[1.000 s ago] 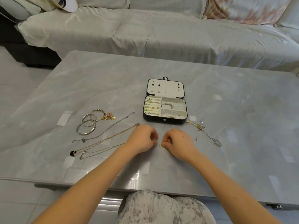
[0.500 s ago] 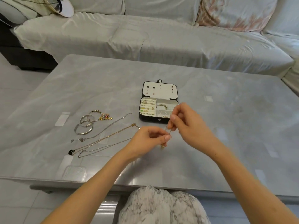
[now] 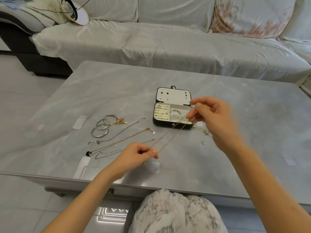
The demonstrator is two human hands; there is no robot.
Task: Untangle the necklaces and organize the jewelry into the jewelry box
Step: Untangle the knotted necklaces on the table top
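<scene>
Stretching taut across frame centre, the gold necklace (image 3: pixel 170 139) now spans both hands. The left hand (image 3: pixel 138 153) pinches its lower end, and the right hand (image 3: pixel 213 118) has raised its pinching grip before the jewelry box (image 3: pixel 166 123). It appears untangled and ready to store.

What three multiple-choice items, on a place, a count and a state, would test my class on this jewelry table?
1. Where do the silver bangles lie? A) left of the jewelry box B) inside it C) on the sofa
2. How many silver bangles? A) one B) two C) four
3. The gold chain is: A) coiled in the box B) flat on the table C) stretched between both hands
Key: 1A, the box stands to their right; 2B, two overlapping hoops; 3C, left hand and right hand pinch it stretched.
</scene>
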